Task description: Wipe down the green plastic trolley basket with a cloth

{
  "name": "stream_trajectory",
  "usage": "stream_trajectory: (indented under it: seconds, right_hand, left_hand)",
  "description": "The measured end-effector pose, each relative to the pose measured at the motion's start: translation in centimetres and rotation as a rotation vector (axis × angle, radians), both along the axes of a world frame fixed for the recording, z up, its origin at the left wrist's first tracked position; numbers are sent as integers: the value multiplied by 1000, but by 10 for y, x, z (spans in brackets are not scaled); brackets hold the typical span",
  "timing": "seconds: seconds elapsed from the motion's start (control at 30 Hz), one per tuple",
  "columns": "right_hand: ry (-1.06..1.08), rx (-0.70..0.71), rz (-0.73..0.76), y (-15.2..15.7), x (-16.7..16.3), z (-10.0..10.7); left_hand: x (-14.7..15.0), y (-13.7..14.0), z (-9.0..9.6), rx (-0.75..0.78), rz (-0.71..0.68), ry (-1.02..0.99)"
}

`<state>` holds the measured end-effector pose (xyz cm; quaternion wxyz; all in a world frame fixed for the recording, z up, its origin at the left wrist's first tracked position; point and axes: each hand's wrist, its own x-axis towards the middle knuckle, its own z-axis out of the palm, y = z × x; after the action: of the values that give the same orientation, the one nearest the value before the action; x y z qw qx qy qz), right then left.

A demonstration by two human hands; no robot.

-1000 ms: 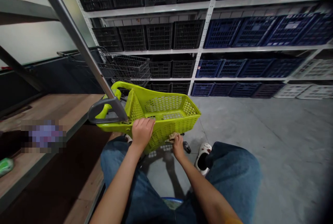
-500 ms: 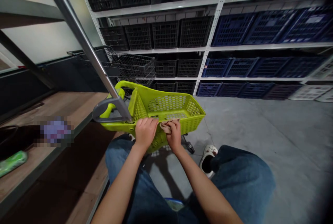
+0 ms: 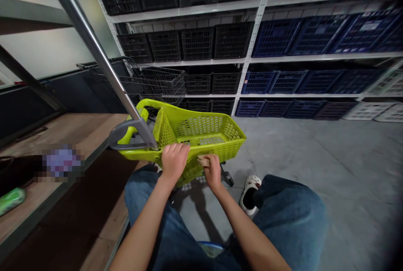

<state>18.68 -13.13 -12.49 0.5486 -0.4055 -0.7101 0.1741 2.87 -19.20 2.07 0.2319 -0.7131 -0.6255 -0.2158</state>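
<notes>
A lime-green plastic shopping cart (image 3: 217,116) with perforated sides stands in front of me. My left hand (image 3: 174,159) is closed over its near rim, fingers curled to the inside. Against the outer side wall, just below that rim, my right hand (image 3: 213,171) presses a crumpled beige cloth (image 3: 203,161), with its fingers closed on it. A grey handle bracket (image 3: 141,132) with a long metal pole (image 3: 94,44) rises from the cart's left end.
A wooden shelf (image 3: 91,124) stands on my left, bearing a green packet (image 3: 11,201) and a blurred-out item. Behind the cart are a dark wire cart (image 3: 163,80) and racks of black crates (image 3: 197,44) and blue crates (image 3: 277,35). A caster wheel (image 3: 227,177) sits near my right shoe (image 3: 251,195).
My right hand has moved the cloth down from the cart's rim onto the outer side wall. The left hand stays on the rim.
</notes>
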Motion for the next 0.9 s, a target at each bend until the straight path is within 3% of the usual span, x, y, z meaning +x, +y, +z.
stream_trajectory:
  seconds: [0.07,0.13,0.2,0.37,0.43,0.5,0.6,0.63,0.73,0.9]
  right_hand:
    - [39,56,13,6,-6,37]
    - [42,98,31,10,-9,50]
    - [-2,122,66,9,-9,35]
    - [-142,27,134,-5,2,-45]
    - [-81,-17,85,-3,12,-51]
    - [36,-42,-56,10,26,-34]
    - [196,-25,-386,40,53,12]
    - [185,-2,-430,49,60,27]
    - [44,62,-275,59,61,59]
    - [-166,112,119,26,8,81]
  left_hand:
    - [1,0,0,-2,6,-1]
    - [1,-1,0,-3,8,-3]
    - [1,-1,1,-6,5,-7]
    - [1,-1,1,3,2,-3]
    - [1,-1,1,10,3,2]
    - [1,0,0,15,4,0]
    - [2,0,0,14,11,-9]
    - [3,0,0,12,15,-13]
    - [7,1,0,7,32,-31]
    - [17,9,3,-26,75,-38]
